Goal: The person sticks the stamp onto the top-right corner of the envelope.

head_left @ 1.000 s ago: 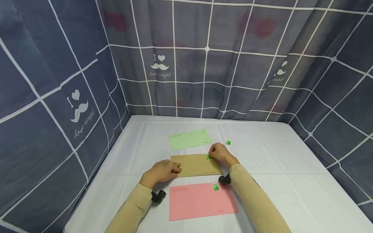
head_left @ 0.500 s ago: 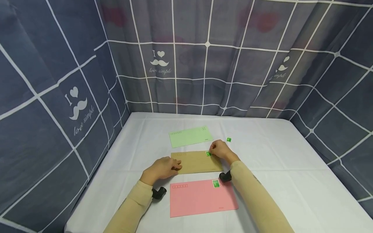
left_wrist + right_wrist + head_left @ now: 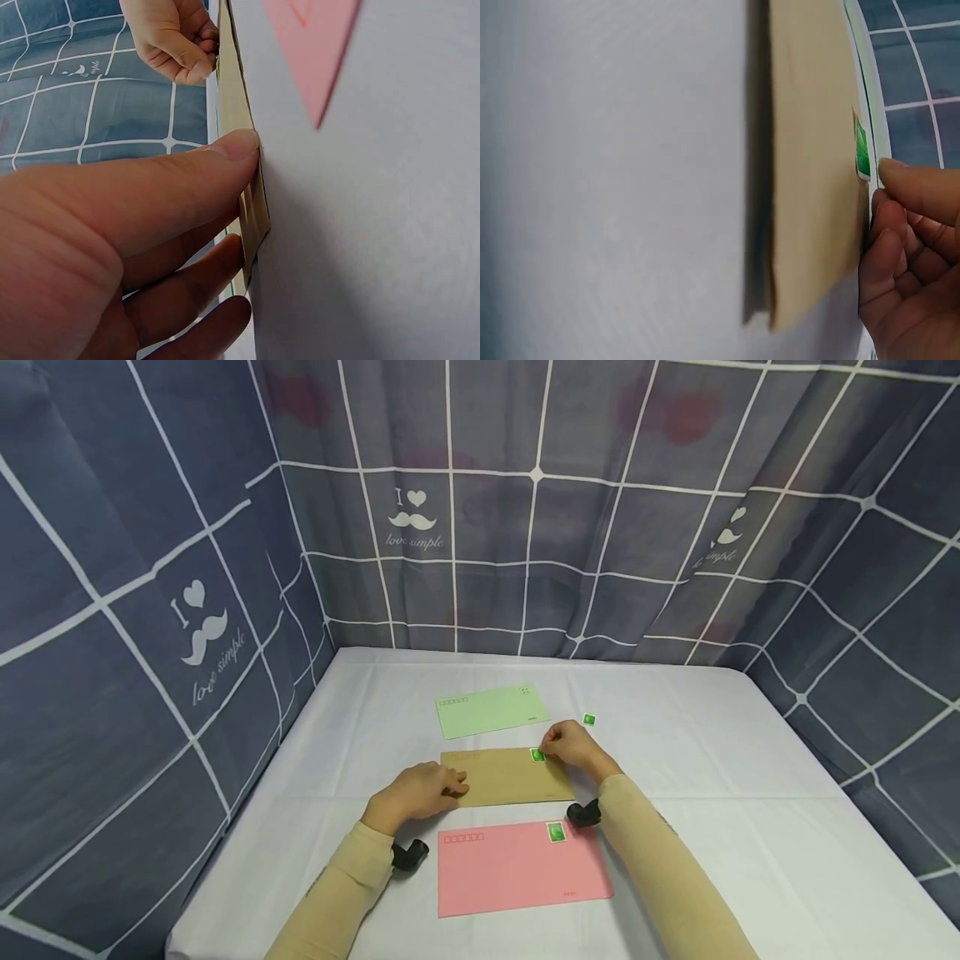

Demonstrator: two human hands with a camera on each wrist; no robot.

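A tan envelope lies flat on the white-covered table. My left hand rests on its left end; in the left wrist view the thumb is at the near edge and the other fingers are spread over the end. At the envelope's upper right corner is a green stamp with a white border. My right hand pinches the stamp by its right side between thumb and index finger, the tips right at its edge. The remaining right fingers are curled in.
Nearer me lies a pink envelope bearing a green stamp. Beyond the tan one is a pale green envelope, and a loose green stamp lies to its right. Grid-patterned cloth surrounds the table.
The head view has tilted slightly, shifting everything a little upward in it. Both hands stay at the tan envelope, and the stamp keeps its place at the corner.
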